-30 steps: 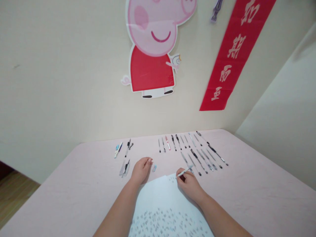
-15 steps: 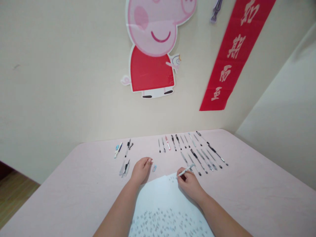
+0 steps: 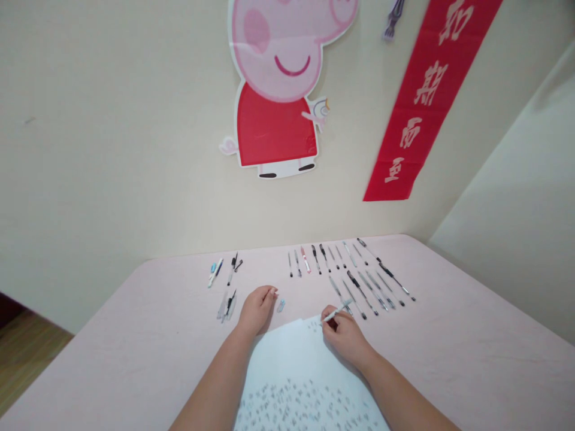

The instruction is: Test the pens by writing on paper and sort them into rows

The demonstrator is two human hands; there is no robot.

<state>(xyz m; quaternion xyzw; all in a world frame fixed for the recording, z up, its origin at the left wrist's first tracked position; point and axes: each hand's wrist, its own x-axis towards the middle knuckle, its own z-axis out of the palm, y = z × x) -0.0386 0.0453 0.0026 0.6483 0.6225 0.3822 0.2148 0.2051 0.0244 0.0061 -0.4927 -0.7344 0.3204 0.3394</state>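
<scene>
My right hand point(image 3: 344, 336) pinches a white pen point(image 3: 336, 312) with its tip on the top edge of a white sheet of paper point(image 3: 291, 365) covered in handwriting lower down. My left hand point(image 3: 257, 308) rests on the pink table point(image 3: 135, 347) at the sheet's upper left corner, fingers curled loosely, palm down, holding nothing I can see. A small pen cap point(image 3: 281, 306) lies just right of the left fingertips.
Two rows of several pens point(image 3: 354, 272) lie beyond the right hand. A few more pens point(image 3: 224, 281) lie left of the left hand. The wall behind carries a cartoon pig cut-out point(image 3: 278, 84) and a red banner point(image 3: 426, 90).
The pen in my right hand shifts very slightly over the top of the paper. My left hand stays still.
</scene>
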